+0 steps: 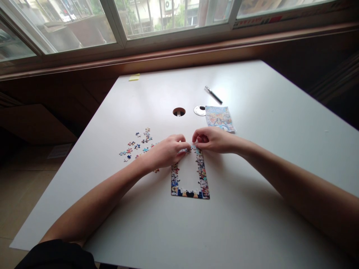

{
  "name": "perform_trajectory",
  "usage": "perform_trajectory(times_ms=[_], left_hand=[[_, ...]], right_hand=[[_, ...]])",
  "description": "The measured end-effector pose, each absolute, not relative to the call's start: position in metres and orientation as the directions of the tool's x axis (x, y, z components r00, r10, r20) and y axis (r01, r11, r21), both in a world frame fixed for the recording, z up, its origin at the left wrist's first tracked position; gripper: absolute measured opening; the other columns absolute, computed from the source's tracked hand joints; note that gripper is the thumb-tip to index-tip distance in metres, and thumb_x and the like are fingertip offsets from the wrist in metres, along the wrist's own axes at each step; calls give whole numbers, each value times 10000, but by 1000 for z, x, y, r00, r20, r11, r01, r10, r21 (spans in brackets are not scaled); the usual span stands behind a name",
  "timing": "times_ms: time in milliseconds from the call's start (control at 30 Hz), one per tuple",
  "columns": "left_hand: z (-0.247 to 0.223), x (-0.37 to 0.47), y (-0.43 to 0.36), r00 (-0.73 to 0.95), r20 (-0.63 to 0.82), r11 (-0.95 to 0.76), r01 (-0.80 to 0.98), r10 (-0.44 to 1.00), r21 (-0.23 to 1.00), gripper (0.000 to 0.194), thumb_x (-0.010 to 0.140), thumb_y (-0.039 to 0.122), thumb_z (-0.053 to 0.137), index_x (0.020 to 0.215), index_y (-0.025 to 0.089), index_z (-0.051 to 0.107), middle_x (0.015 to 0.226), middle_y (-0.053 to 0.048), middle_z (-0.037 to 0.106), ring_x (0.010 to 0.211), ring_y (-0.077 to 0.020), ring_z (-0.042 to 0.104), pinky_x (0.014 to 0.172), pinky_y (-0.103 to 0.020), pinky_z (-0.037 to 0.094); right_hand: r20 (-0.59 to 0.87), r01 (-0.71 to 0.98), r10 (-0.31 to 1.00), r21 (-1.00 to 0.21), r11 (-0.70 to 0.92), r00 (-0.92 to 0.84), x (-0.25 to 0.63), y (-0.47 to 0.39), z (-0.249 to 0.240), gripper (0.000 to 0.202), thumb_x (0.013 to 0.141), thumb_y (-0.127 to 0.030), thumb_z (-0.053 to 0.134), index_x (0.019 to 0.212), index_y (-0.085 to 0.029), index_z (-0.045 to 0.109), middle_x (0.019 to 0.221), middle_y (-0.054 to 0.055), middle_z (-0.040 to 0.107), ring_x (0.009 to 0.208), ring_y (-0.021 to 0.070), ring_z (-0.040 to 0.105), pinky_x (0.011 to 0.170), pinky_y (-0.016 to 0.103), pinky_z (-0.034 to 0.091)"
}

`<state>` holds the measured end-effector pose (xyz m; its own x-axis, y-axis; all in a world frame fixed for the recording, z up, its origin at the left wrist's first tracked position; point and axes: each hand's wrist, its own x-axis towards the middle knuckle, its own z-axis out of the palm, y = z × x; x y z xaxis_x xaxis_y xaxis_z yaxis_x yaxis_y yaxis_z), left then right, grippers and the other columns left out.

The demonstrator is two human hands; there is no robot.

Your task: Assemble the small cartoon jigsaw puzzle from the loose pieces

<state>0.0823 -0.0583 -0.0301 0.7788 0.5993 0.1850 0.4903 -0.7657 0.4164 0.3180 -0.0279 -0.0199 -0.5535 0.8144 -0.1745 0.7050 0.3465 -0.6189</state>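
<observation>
A rectangular border of joined jigsaw puzzle pieces (202,175) lies on the white table, with bare tabletop inside it. At its far edge, my left hand (168,150) is closed, thumb and fingers brought together over the far left part; what they pinch is hidden. My right hand (214,140) is curled at the far right corner, fingertips touching the border pieces, and any piece in its grip is too small to make out. Left of the border, several loose puzzle pieces (137,146) are scattered, some partly covered by my left hand.
Beyond my right hand lies a colourful printed picture sheet (221,117), overlapping a round metal cover (199,110). A cable hole (178,111) opens in the white table (157,224). Farther back are a dark pen (213,95) and a yellow sticky note (134,77). Windows stand behind.
</observation>
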Motion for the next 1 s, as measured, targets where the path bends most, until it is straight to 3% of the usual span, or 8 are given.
perform_trajectory(times_ms=[1000], left_hand=[[-30, 84, -59, 782, 187, -778, 500, 594, 382, 213, 954, 170, 537, 1095, 191, 695, 1068, -106, 615, 885, -180, 583, 802, -322, 510]], right_hand=[[-155, 722, 824, -586, 368, -545, 316, -28, -21, 142, 758, -258, 625, 868, -212, 702, 697, -2, 595, 624, 136, 497, 598, 289, 375]])
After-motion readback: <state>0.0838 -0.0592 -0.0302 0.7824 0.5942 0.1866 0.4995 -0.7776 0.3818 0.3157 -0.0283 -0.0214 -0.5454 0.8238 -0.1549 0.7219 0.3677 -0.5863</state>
